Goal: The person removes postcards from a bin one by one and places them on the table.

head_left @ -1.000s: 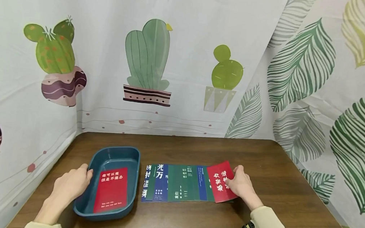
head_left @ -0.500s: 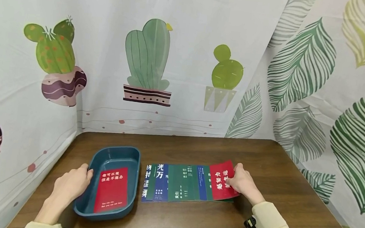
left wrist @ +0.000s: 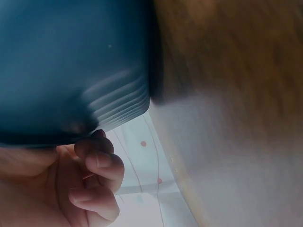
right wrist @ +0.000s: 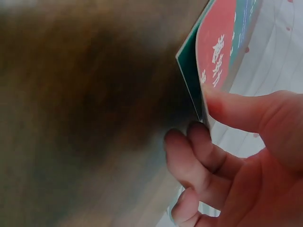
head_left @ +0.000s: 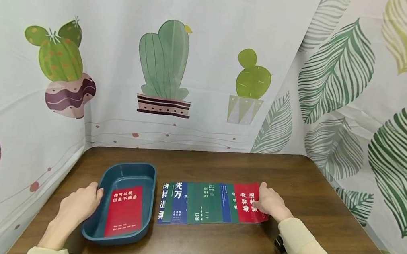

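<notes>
The right hand [head_left: 271,203] is pinching a red card [head_left: 242,203] by its right edge, and since that card is overlapping a green card [right wrist: 189,66] (the right wrist view is showing a narrow gap between them), a careless tug could be dragging its neighbour askew, while a weak pinch could be letting it slip. The red card is lying between the hands, at the end of the card row [head_left: 196,205] toward the table's [head_left: 214,249] right edge, touching the right hand and sitting well apart from the left hand [head_left: 80,203], which is gripping the blue tray [head_left: 117,241] near the table's left edge.
</notes>
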`<state>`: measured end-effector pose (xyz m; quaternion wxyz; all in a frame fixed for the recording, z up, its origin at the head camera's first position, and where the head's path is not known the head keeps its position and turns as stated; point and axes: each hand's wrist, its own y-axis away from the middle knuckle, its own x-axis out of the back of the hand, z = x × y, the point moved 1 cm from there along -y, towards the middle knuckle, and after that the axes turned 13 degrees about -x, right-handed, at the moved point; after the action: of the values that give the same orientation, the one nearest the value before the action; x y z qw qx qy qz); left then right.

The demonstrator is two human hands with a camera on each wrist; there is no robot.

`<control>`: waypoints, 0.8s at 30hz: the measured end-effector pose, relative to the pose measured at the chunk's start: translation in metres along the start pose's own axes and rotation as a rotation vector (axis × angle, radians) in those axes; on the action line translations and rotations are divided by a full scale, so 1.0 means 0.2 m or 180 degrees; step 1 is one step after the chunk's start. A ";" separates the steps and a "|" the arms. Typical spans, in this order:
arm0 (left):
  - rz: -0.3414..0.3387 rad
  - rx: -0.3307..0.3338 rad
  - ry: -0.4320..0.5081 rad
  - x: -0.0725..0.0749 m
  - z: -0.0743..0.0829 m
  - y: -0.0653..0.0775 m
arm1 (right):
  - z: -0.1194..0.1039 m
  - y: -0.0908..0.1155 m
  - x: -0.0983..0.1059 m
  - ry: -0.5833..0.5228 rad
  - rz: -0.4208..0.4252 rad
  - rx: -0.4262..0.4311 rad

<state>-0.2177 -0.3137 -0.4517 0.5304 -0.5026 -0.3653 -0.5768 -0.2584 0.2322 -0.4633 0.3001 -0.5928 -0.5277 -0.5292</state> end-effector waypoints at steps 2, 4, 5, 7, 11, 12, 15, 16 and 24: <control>-0.0001 -0.0001 0.0004 0.00 0.00 0.00 | 0.00 -0.01 0.00 0.0120 -0.0029 0.0001; -0.0021 0.0012 0.0010 0.00 0.00 0.01 | 0.00 -0.01 0.01 0.0213 -0.0060 0.0018; -0.0026 0.0017 0.0010 0.00 0.00 0.01 | 0.00 -0.01 0.01 0.0241 -0.0083 0.0016; -0.0041 0.0030 0.0012 0.00 0.00 0.00 | 0.00 0.00 0.02 0.0264 -0.0138 0.0007; -0.0033 0.0014 0.0025 0.00 0.01 -0.01 | 0.01 0.00 0.03 0.0296 -0.0221 -0.0013; -0.0028 0.0013 0.0026 0.00 0.01 -0.01 | 0.02 0.01 0.04 0.0330 -0.0208 0.0009; -0.0034 0.0022 0.0024 0.00 0.01 -0.01 | 0.01 0.00 0.04 0.0468 -0.0141 0.0080; -0.0029 0.0028 0.0018 0.00 0.01 -0.01 | 0.01 0.00 0.04 0.0516 -0.0114 0.0112; -0.0019 0.0036 0.0018 0.01 0.01 0.00 | -0.11 0.05 0.02 0.0505 0.0343 0.0420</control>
<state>-0.2177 -0.3128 -0.4497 0.5325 -0.4969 -0.3685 -0.5778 -0.2561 0.2097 -0.4525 0.4074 -0.5555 -0.5033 -0.5217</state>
